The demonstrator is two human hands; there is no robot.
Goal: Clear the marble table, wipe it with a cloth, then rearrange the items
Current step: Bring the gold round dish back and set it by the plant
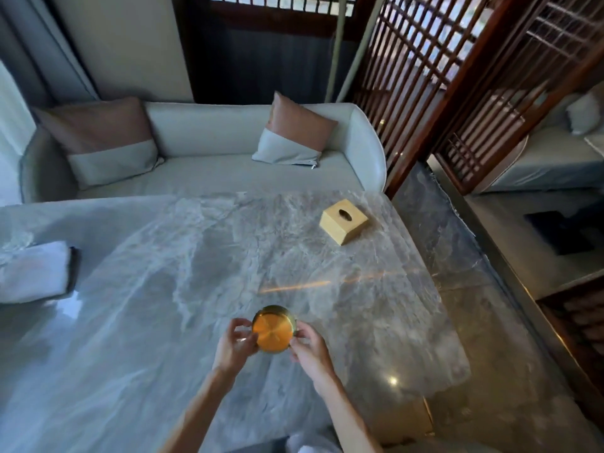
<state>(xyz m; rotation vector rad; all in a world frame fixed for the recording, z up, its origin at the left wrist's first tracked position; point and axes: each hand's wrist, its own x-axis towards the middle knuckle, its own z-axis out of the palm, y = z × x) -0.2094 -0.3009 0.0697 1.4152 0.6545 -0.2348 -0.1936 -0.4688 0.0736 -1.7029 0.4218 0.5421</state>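
Note:
A round gold metal container [274, 329] with a shiny orange-gold top is held over the near middle of the grey marble table [183, 256]. My left hand [233, 344] grips its left side and my right hand [307, 346] grips its right side. A square wooden tissue box [343, 221] with an oval slot stands on the table at the far right. A folded white cloth [32, 271] lies at the table's left edge.
A pale sofa [209, 178] with two pink-and-grey cushions [98, 138] runs along the table's far side. A dark wooden lattice screen [457, 76] stands at the right. Dark marble floor [457, 256] lies to the right of the table.

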